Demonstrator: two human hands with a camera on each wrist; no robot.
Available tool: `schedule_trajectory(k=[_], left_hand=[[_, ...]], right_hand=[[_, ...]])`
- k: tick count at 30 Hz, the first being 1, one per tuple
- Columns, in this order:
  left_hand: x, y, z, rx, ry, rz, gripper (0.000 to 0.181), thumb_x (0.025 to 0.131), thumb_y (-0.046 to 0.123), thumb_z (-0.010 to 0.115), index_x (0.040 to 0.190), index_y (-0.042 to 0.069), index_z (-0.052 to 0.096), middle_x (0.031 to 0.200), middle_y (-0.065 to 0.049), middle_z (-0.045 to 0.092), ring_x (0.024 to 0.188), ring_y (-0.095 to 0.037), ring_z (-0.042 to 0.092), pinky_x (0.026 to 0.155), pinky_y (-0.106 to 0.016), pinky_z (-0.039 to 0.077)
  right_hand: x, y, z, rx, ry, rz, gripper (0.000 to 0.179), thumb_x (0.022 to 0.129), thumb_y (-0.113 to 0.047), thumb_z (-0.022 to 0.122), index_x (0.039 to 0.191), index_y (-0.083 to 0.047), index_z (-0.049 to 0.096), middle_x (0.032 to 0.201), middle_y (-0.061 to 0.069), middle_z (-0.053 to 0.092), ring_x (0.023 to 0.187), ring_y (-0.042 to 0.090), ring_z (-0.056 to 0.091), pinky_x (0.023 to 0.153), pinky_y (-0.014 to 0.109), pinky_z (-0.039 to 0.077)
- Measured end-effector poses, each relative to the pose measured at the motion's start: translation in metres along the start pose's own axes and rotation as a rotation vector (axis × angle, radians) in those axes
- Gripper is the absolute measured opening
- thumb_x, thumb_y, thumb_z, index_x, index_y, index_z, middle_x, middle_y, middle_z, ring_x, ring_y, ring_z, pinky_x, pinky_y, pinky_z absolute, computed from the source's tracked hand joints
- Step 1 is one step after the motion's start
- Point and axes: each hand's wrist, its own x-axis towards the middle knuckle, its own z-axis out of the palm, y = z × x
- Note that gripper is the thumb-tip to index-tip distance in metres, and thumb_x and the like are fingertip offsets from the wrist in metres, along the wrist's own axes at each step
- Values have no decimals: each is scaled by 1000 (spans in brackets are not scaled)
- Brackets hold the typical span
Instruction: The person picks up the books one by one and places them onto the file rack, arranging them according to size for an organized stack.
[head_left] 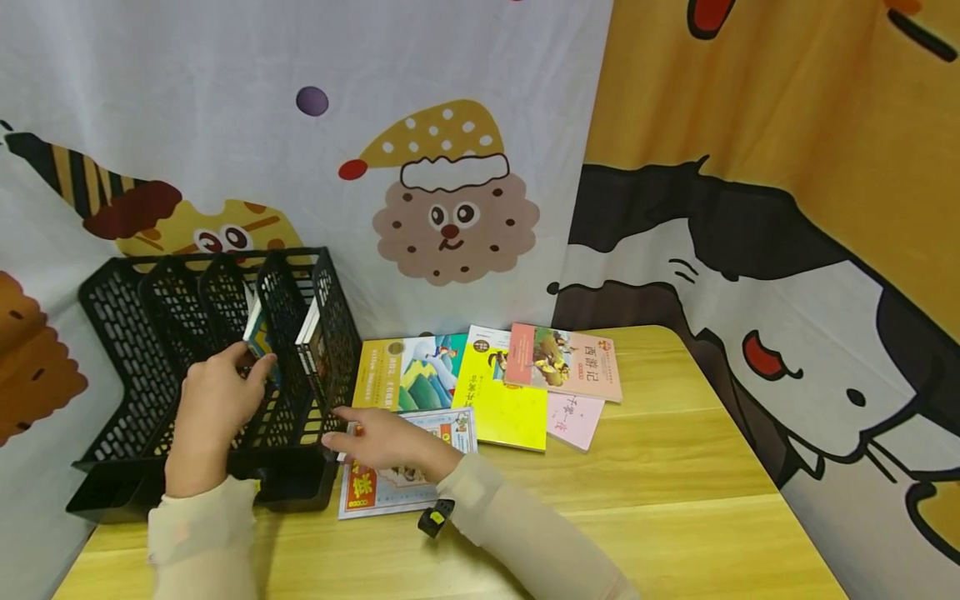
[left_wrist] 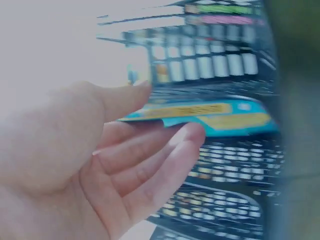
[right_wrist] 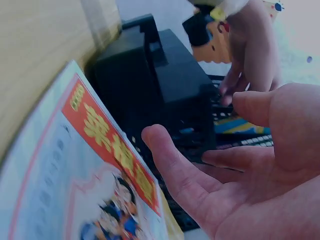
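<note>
Left fingers [left_wrist: 160,179] in pinch on slim book [head_left: 258,332] inside perforated rack [head_left: 300,483]; right fingers [right_wrist: 182,175] apart

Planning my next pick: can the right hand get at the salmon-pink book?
Probably yes: the right hand looks empty, and the salmon-pink book lies uncovered, partly over the yellow book.

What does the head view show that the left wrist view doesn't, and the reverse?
Head only: the right hand, the salmon book, the yellow book and the cartoon prints on the curtain.

Left wrist only: the palm side of the left hand, plus a green strip and a pink strip, too blurred to identify.

Both: the left hand, the black rack and the teal-and-yellow book beside that hand's fingers.
</note>
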Motion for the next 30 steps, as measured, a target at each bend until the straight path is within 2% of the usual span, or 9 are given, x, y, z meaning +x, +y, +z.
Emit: schedule_trajectory(k=[4,6,8,11,14,18,21,24,30], left_hand=[[-3,8,-11,8,39,-35,52,114,36,62,141,-8,67,113,-33,79,82,-49,71,76,-65,55],[-5,10,-15,18,41,-60,56,114,37,61,144,-10,65,117,-33,78,95,-57,70,88,-73,52],[-7,10,-18,40,21,-87,55,114,39,59,140,-8,69,118,-34,78,99,-60,69,88,-74,51],[-11,10,-23,76,-7,-101,54,115,44,57,126,-5,77,109,-33,79,90,-57,69,77,-69,52],[-14,16,-28,84,-14,-83,56,115,48,56,110,-1,82,88,-26,78,69,-44,66,61,-55,49],[-18,31,-31,44,16,-13,56,115,49,55,94,5,83,70,-11,76,54,-25,56,54,-40,39],[-19,43,-28,-12,39,46,52,115,47,56,96,8,84,75,-7,80,58,-22,60,58,-38,42],[-18,55,-21,-67,16,105,48,115,45,57,103,7,85,79,-6,81,62,-20,61,61,-36,44],[-20,71,-10,-113,-43,170,44,115,43,60,103,9,84,80,-5,81,59,-13,57,59,-33,44]], right_hand=[[-5,4,-12,57,-1,-5,67,114,-53,58,172,-25,40,137,8,79,85,25,79,63,27,51],[-8,6,-17,65,2,-4,65,114,-52,58,171,-26,42,137,8,79,86,28,79,60,28,50],[-10,7,-23,43,7,-16,64,114,-52,58,170,-26,44,123,11,82,84,32,78,58,27,48],[-16,7,-31,36,11,-24,61,114,-51,58,168,-24,49,112,13,82,86,35,77,59,31,51],[-24,10,-40,25,17,-42,59,114,-51,58,166,-23,52,129,9,80,92,29,80,63,34,56],[-36,16,-55,10,32,-61,57,115,-49,57,165,-22,53,151,4,71,102,23,81,74,40,64],[-47,22,-67,17,61,-62,55,115,-45,58,164,-20,55,150,4,72,108,25,81,86,48,66],[-56,31,-79,26,94,-60,51,115,-43,58,160,-18,60,145,7,74,110,28,81,91,52,66],[-73,50,-98,-1,151,-11,50,114,-46,59,155,-17,65,141,9,75,104,29,81,86,42,65]])
